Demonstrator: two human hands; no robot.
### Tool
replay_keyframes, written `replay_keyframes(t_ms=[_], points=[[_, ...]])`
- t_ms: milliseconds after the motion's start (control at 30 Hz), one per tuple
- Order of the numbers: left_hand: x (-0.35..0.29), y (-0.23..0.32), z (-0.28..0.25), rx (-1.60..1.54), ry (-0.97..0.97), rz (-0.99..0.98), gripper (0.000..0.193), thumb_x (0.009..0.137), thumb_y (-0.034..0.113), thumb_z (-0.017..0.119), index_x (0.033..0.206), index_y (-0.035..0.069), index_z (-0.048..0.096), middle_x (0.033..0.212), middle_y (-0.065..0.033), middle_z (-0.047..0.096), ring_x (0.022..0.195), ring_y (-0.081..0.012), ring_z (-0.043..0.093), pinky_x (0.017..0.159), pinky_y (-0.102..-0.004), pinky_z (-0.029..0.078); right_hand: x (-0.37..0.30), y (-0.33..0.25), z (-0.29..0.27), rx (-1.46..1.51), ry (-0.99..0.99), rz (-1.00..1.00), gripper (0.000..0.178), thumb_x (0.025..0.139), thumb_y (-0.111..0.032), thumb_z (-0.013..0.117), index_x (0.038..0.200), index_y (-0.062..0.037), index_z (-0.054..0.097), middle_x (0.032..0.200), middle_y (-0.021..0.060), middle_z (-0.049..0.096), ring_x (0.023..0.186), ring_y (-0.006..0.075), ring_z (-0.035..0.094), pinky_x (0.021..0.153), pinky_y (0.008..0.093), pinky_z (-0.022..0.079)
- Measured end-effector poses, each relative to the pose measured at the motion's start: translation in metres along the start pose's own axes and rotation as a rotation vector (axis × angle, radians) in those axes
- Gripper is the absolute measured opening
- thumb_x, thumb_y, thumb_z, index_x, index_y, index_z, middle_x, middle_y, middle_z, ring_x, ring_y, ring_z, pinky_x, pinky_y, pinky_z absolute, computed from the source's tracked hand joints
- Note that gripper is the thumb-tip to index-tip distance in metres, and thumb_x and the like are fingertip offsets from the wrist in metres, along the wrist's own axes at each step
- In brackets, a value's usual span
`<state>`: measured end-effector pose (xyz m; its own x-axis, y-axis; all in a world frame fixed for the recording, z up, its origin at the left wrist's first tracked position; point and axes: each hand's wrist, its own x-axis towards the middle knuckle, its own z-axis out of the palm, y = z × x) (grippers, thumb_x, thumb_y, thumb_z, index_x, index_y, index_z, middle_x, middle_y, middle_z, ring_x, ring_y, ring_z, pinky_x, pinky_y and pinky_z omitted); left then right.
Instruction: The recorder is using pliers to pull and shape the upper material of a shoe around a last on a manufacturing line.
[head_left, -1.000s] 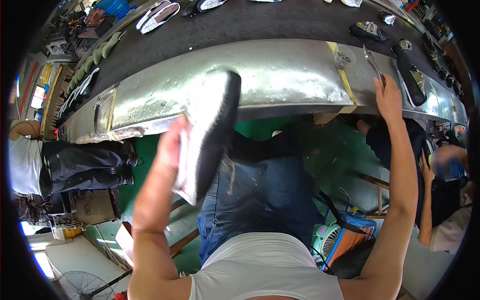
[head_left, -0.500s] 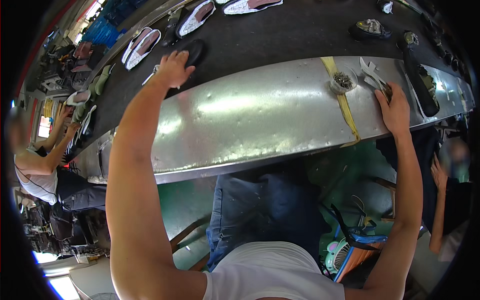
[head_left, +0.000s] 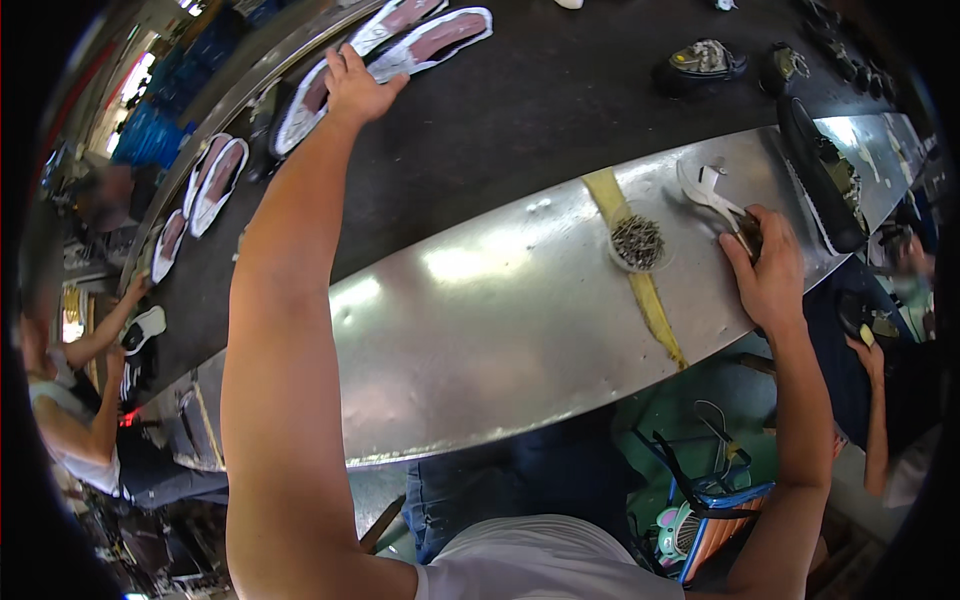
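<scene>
Slantwise, pincers point(head_left: 724, 208), pointing away, leftward

Can't read any text here tbh, no legible labels, numbers or signs. If there's print on the white-edged slip-on shoes with pinkish-brown insoles point(head_left: 437, 38) or the silvery metal pliers point(head_left: 718, 203), it's too small. The blue background pile point(head_left: 150, 125) is blurry too.

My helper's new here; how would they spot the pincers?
On the shiny metal ledge, look right of the yellow strip. The right hand holds the pincers there; unlike the neighbouring cup of metal bits and black shoe, they have a curved silvery head.
</scene>
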<state>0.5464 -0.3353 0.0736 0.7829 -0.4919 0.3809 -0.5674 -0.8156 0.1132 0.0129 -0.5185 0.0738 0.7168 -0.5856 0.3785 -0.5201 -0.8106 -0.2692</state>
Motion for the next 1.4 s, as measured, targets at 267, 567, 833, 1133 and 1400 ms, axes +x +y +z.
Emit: replay_keyframes(t_ms=[267, 567, 833, 1133, 1400], points=[[0.039, 0.033, 0.009, 0.032, -0.232, -0.003, 0.106, 0.073, 0.074, 0.069, 0.131, -0.012, 0.048, 0.125, -0.0288, 0.062, 0.118, -0.0383, 0.062, 0.1, -0.0411, 0.048, 0.003, 0.001, 0.001, 0.017, -0.001, -0.018, 0.041, 0.086, -0.026, 0.073, 0.115, -0.0007, 0.056, 0.101, 0.0182, 0.062, 0.094, 0.0375, 0.061, 0.082, 0.0436, 0.047], [-0.135, 0.0, -0.103, -1.355, -0.204, -0.533, 0.046, 0.098, 0.04, 0.063, 0.123, 0.002, 0.06, 0.108, -0.008, 0.071, 0.093, -0.0181, 0.068, 0.082, -0.0362, 0.055, 0.002, 0.007, 0.006, 0.025, 0.066, -0.071, 0.042, 0.09, -0.031, 0.067, 0.116, 0.0004, 0.057, 0.103, 0.0203, 0.064, 0.096, 0.0391, 0.062, 0.085, 0.0449, 0.048], [-0.52, -0.042, -0.257, -1.551, -0.552, -0.397, 0.103, 0.065, 0.038, 0.091, 0.144, -0.002, 0.039, 0.134, -0.0143, 0.054, 0.122, -0.0244, 0.055, 0.105, -0.0398, 0.044, -0.009, 0.016, 0.015, 0.011, 0.118, -0.14, 0.046, 0.095, -0.036, 0.06, 0.121, 0.0018, 0.057, 0.113, 0.0239, 0.063, 0.104, 0.0422, 0.06, 0.091, 0.0478, 0.047], [-0.701, -0.005, -0.184, -1.145, -1.167, -0.227, 0.1, 0.08, 0.045, 0.08, 0.154, 0.002, 0.029, 0.15, -0.0215, 0.043, 0.139, -0.0282, 0.042, 0.115, -0.036, 0.032, -0.192, -0.068, -0.016, 0.7, -0.294, -0.067, 0.038, 0.104, -0.034, 0.048, 0.117, 0.0007, 0.056, 0.098, 0.0175, 0.069, 0.082, 0.0296, 0.069, 0.075, 0.0394, 0.053], [-0.656, 0.049, -0.19, -0.341, -1.095, 0.228, 0.071, 0.087, 0.05, 0.067, 0.138, 0.003, 0.055, 0.126, -0.0246, 0.063, 0.117, -0.0392, 0.061, 0.098, -0.039, 0.049, -0.352, -0.121, 0.013, 0.73, -0.747, -0.003, 0.049, 0.079, -0.024, 0.081, 0.116, -0.0008, 0.058, 0.101, 0.0177, 0.069, 0.093, 0.0301, 0.068, 0.085, 0.0392, 0.052]])
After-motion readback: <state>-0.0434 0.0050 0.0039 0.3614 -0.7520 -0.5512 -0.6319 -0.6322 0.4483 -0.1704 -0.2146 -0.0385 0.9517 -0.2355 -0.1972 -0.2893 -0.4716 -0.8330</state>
